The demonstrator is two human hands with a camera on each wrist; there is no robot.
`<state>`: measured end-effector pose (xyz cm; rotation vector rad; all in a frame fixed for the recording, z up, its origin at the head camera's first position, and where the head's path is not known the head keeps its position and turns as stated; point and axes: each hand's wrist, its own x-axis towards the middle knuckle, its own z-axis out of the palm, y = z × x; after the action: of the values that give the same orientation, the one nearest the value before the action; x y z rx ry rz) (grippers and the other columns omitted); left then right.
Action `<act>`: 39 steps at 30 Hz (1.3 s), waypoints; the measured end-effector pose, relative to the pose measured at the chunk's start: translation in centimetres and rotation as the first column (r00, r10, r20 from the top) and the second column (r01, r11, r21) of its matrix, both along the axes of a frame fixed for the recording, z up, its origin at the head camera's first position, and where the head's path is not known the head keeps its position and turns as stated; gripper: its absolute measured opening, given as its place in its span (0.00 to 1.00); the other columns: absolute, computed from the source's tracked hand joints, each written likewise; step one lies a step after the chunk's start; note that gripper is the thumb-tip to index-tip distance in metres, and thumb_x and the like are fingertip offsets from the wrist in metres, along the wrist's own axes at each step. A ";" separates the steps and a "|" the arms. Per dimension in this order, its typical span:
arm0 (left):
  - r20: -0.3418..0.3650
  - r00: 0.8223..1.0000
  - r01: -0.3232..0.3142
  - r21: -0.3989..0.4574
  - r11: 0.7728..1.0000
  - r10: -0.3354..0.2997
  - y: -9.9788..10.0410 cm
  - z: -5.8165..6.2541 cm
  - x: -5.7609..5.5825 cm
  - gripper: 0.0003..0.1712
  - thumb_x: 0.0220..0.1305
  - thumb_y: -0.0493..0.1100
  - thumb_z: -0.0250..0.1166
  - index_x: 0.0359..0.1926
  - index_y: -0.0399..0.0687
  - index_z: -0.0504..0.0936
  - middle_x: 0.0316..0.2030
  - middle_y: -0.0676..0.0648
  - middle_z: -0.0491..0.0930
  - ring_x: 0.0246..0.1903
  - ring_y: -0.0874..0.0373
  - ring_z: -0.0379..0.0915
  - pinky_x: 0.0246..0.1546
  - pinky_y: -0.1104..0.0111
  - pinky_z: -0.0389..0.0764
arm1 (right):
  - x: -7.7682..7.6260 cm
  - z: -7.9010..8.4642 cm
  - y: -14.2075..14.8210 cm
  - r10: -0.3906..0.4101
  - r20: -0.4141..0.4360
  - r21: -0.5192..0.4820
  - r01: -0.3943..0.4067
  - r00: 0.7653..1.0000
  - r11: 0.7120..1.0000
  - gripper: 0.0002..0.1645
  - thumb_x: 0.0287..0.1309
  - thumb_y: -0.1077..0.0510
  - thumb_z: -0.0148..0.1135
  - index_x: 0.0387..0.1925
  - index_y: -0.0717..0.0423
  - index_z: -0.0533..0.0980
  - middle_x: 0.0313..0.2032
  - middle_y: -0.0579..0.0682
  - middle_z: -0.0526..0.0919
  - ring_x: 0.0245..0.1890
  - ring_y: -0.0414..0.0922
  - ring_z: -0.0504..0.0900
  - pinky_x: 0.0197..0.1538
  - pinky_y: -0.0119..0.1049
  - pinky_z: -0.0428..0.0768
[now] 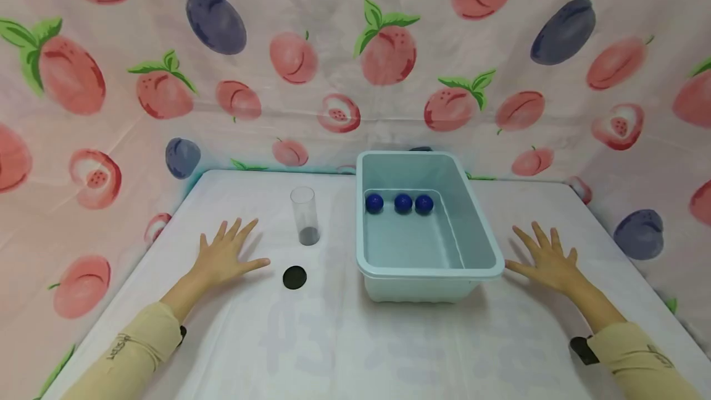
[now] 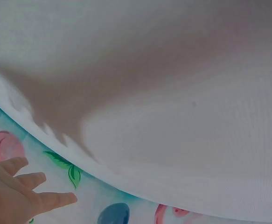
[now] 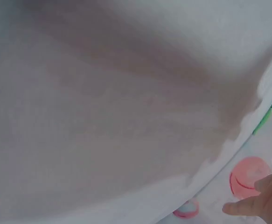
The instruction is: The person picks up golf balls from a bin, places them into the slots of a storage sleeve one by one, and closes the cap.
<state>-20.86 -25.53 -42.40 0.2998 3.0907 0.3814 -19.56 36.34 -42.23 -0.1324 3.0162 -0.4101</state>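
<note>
Tub [image 1: 419, 289]: stood near far edge of surface [image 1: 333, 344].
Left hand [image 1: 224, 259]: we splayed it near disc [image 1: 294, 277].
Right hand [image 1: 548, 266]: splayed likewise.

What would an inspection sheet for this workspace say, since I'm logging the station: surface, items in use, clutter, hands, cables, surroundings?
Surface: white-covered table, faint marks toward the near side.
Job's things: pale blue bin with three blue balls in a row toward its far end; clear cup upright to the bin's left; black disc lying flat, nearer than the cup.
Clutter: nothing seen.
Hands: left hand spread, holding nothing, left of the disc; right hand spread, holding nothing, thumb at the bin's near right corner, contact unclear.
Cables: nothing seen.
Surroundings: fruit-print cloth behind and at both sides.
</note>
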 end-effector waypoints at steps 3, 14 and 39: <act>-0.004 1.000 0.008 -0.002 1.000 -0.008 0.0 0.2 -0.1 0.57 0.49 0.78 0.56 0.73 0.56 0.50 0.71 0.32 0.49 0.69 0.28 0.39 0.58 0.27 0.37 | -0.1 -0.2 0.1 0.010 0.004 -0.005 -0.010 1.000 1.000 0.56 0.55 0.29 0.53 0.72 0.56 0.46 0.69 0.74 0.36 0.65 0.79 0.32 0.52 0.83 0.38; -0.106 0.992 0.064 -0.009 0.998 -0.064 0.0 0.4 0.6 0.50 0.53 0.71 0.60 0.69 0.49 0.60 0.65 0.34 0.64 0.65 0.31 0.55 0.59 0.31 0.51 | -0.2 -0.2 0.1 0.052 -0.064 0.025 -0.051 0.997 0.998 0.47 0.56 0.34 0.57 0.64 0.64 0.61 0.65 0.77 0.52 0.62 0.78 0.52 0.52 0.79 0.56; -0.143 0.989 0.068 0.194 0.979 -0.041 2.1 1.4 -0.6 0.40 0.56 0.63 0.64 0.64 0.47 0.69 0.58 0.38 0.75 0.58 0.40 0.70 0.55 0.45 0.71 | -0.2 2.0 -2.7 -0.046 -0.198 -0.235 -0.001 0.979 0.972 0.30 0.66 0.47 0.52 0.55 0.71 0.70 0.52 0.73 0.75 0.50 0.70 0.73 0.47 0.65 0.74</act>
<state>-21.49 -23.41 -41.01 0.4314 3.1736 0.6991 -19.77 33.59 -40.26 -0.1663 3.1579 -0.8024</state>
